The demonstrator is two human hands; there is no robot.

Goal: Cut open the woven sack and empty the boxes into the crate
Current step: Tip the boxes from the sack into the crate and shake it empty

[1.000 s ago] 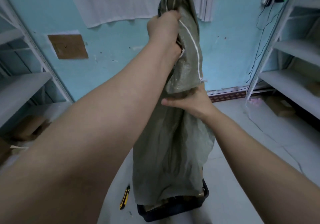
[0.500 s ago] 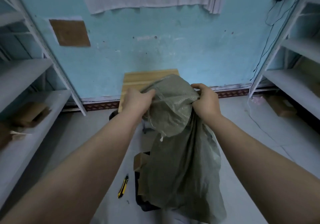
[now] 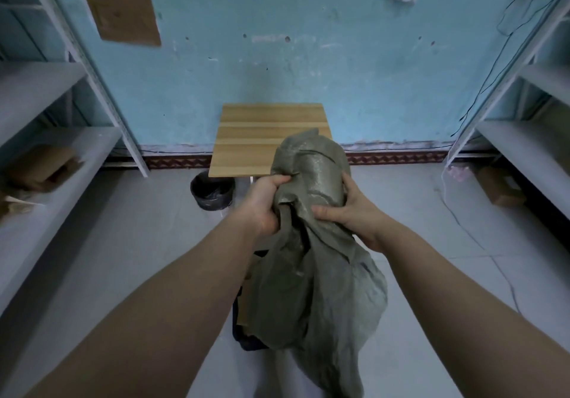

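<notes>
**Sack** [image 3: 311, 274]: grey-green woven cloth, crumpled. Held up in mid-air at the centre of the room, top bunched, loose lower part hanging down.

**Left grip** [image 3: 265, 205]: clenched on a fold at the sack's upper left side.

**Right grip** [image 3: 354, 212]: fingers and thumb wrapped round the sack's bunched top from the right.

**Crate** [image 3: 242, 337]: dark, on the floor beneath the sack. The sack hides most of it and only its left edge shows.

**Box** [image 3: 243, 306]: brown cardboard face inside the crate, just left of the sack's hanging part. How many there are cannot be told.

**Counter** [image 3: 262, 138]: pale wood, behind the sack against the blue wall.

**Bin** [image 3: 212, 192]: black-lined, on the floor behind and left of the sack.

**Shelves** [image 3: 46, 163]: white racks, well apart to the sack's left and right. The left one carries brown cardboard.

**Carton** [image 3: 499, 188]: on the floor far right of the sack.
</notes>
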